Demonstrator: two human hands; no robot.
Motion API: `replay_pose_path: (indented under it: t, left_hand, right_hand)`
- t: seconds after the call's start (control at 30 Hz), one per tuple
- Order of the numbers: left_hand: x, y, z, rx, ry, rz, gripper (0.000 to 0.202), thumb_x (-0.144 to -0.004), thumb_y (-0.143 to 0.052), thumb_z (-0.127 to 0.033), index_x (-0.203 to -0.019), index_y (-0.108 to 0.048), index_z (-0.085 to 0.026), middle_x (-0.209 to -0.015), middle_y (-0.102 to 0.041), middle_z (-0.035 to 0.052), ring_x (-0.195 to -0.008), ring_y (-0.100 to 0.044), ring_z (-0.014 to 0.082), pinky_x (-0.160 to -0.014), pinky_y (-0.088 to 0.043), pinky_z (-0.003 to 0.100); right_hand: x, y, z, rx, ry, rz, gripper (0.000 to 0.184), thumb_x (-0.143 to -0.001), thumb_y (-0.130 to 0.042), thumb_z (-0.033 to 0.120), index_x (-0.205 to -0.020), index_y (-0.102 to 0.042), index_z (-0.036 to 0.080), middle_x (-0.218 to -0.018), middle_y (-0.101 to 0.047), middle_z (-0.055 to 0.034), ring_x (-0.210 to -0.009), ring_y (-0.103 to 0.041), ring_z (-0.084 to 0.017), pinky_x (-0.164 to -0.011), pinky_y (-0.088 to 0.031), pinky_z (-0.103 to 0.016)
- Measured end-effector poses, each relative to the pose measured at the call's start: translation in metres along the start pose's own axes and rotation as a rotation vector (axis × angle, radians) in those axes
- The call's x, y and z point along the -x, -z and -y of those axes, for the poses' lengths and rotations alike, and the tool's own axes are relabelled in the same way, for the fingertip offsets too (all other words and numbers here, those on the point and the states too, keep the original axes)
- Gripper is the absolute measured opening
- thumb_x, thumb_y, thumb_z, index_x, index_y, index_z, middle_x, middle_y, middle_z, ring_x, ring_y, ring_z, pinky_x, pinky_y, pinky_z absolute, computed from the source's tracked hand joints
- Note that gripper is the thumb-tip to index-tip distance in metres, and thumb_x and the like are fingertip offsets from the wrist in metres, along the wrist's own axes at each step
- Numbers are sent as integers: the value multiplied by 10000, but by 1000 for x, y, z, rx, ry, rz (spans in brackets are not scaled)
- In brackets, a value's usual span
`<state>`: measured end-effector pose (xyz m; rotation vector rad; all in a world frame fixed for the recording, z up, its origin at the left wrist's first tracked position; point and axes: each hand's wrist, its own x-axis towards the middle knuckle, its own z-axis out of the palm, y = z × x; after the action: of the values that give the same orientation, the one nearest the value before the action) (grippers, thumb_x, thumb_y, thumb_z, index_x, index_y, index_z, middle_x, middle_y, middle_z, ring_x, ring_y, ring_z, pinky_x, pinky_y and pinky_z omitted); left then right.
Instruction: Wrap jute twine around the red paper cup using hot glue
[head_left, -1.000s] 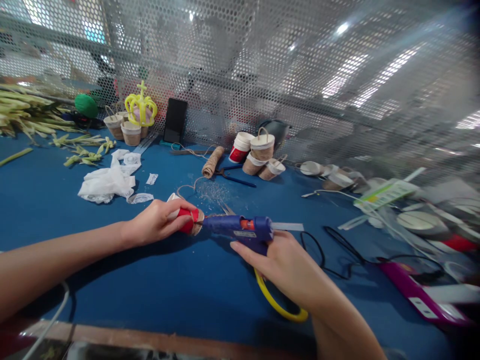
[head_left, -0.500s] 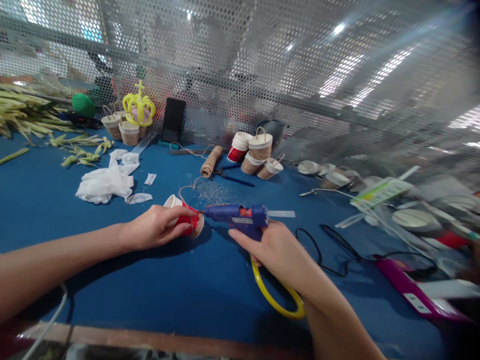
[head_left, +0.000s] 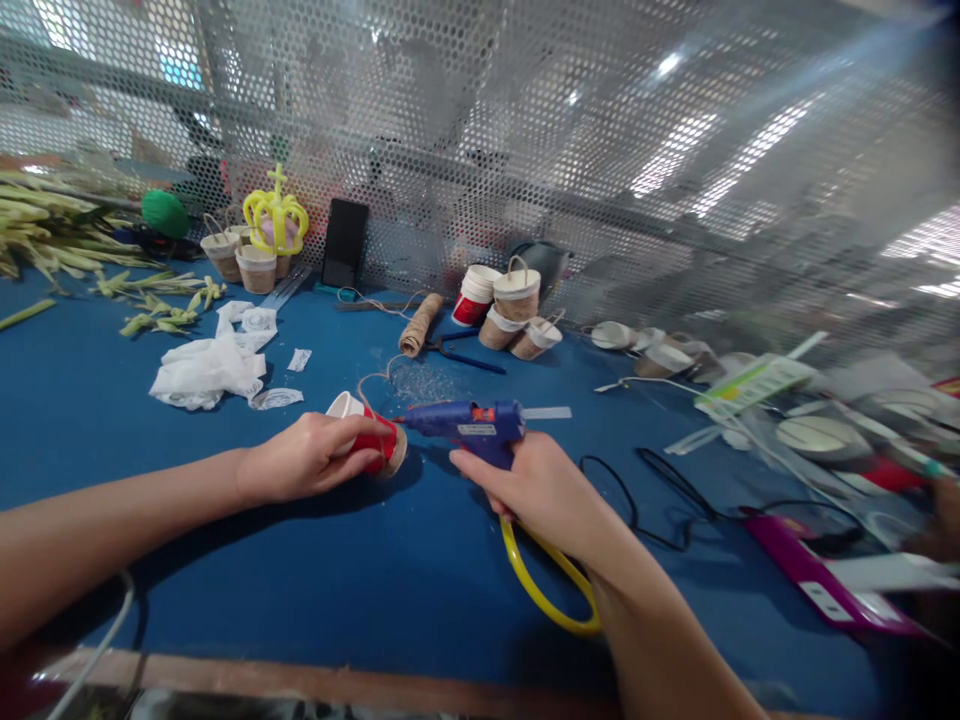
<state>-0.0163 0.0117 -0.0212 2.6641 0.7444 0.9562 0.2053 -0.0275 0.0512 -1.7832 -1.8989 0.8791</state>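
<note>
Lying on its side, a red and white paper cup [head_left: 384, 446] is gripped by my left hand [head_left: 315, 455], fingers on its side. Twine is wound at the cup's bottom end, and a strand runs from it to a roll of twine [head_left: 421, 325]. My right hand [head_left: 536, 485] is closed round the handle of a blue hot glue gun [head_left: 469, 422], its nozzle at the red side of the cup; contact is hard to make out. A clear glue stick [head_left: 547, 412] juts from the gun's back. Below my right hand shows the yellow handle of scissors [head_left: 551, 580], partly hidden.
Twine-wrapped cups [head_left: 517, 295] and pliers [head_left: 469, 357] stand and lie behind. Crumpled white material [head_left: 210, 372], a phone [head_left: 345, 243] and a yellow crown [head_left: 275, 220] are left. At right are a purple power strip [head_left: 795, 570], black cable [head_left: 675, 500] and another person's hand [head_left: 941, 515].
The glue gun in my right hand has shifted slightly left and up, its nozzle nearer the cup's side. My left hand stays on the cup.
</note>
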Motion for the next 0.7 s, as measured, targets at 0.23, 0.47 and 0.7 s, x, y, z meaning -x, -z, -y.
replay_pose_path:
  t: [0.23, 0.47, 0.7]
  left_hand:
    - [0, 2, -1, 41, 90, -34, 238, -839, -434, -210, -1056, -504, -141, -819, -680, 52, -649, -630, 114, -573, -469, 180]
    - [1, 4, -3, 68, 3, -64, 222, -839, -438, -166, -1055, -488, -142, -740, -660, 23, -588, -591, 79, -566, -458, 154]
    - [1, 3, -5, 43, -91, -100, 199, -833, -449, -159, -1027, -492, -143, -641, -628, -4, -524, -561, 74, -522, -441, 149]
  right_hand:
    - [-13, 13, -21, -230, 52, -160, 234, -708, -591, 383, -735, -523, 160, -554, -574, 2, -468, -530, -109, -468, -436, -233]
    - [-49, 31, -50, -71, -163, -323, 250, -800, -478, 379, -670, -497, 166, -512, -505, 16, -421, -482, -83, -442, -415, -220]
    - [-82, 36, -86, 89, -261, -253, 274, -846, -453, 328, -953, -556, 98, -889, -600, -90, -724, -591, -165, -633, -491, -331]
